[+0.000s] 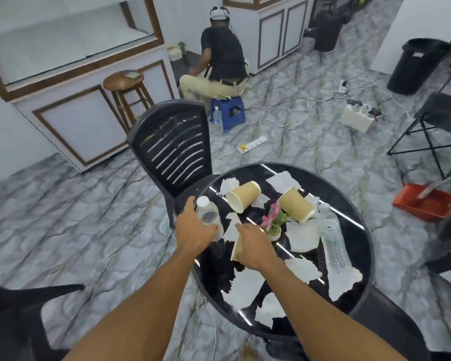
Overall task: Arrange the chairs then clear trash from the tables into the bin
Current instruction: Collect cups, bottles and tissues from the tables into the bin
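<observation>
At the worktop's left rim, left hand (pixel 194 231): fingers wrapped round a small upright water bottle (pixel 208 213).
Right hand (pixel 254 247): curled over a tan paper cup (pixel 236 250), beside the flower pot (pixel 273 227).
Worktop (pixel 328 191): tipped cups (pixel 242 196), lying bottle (pixel 333 246), torn paper scraps (pixel 303 237).
Chair (pixel 172 152): against the far-left rim.
Bin (pixel 415 66): well apart, far right.
</observation>
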Demonstrator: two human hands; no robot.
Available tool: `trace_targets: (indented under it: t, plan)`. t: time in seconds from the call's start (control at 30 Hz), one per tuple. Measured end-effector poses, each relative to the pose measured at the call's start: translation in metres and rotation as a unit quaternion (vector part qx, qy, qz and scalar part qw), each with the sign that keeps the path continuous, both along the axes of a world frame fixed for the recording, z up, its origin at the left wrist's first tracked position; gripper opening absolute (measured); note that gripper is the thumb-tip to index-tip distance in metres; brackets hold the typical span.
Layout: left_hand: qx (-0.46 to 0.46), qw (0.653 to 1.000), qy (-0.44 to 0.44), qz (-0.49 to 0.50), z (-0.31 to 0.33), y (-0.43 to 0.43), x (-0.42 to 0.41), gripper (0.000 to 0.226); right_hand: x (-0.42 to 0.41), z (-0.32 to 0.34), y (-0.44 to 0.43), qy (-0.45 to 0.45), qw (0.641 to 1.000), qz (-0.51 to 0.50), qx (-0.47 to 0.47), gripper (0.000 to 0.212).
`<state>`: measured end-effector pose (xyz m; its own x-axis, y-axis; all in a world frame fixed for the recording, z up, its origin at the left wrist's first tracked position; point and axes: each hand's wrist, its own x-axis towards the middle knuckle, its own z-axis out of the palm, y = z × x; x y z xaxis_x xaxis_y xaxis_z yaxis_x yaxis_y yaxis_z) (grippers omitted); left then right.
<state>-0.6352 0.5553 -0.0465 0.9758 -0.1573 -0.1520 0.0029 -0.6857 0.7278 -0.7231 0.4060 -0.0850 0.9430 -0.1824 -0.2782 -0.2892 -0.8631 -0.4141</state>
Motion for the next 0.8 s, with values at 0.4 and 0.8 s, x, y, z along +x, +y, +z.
trace_targets:
  t: [0.4, 0.8]
  plan:
    - [-0.025, 0.999, -0.046, 0.002, -0.012, 0.001, 0.001, 0.052, 0.008, -0.014, 0.009, 0.011, 1.0, 0.002, -0.011, 0.092]
    - [-0.053, 0.959, -0.211, -0.182, 0.097, -0.025, -0.058, 0.076, -0.098, 0.095, -0.003, -0.178, 0.968, -0.176, -0.01, 0.087]
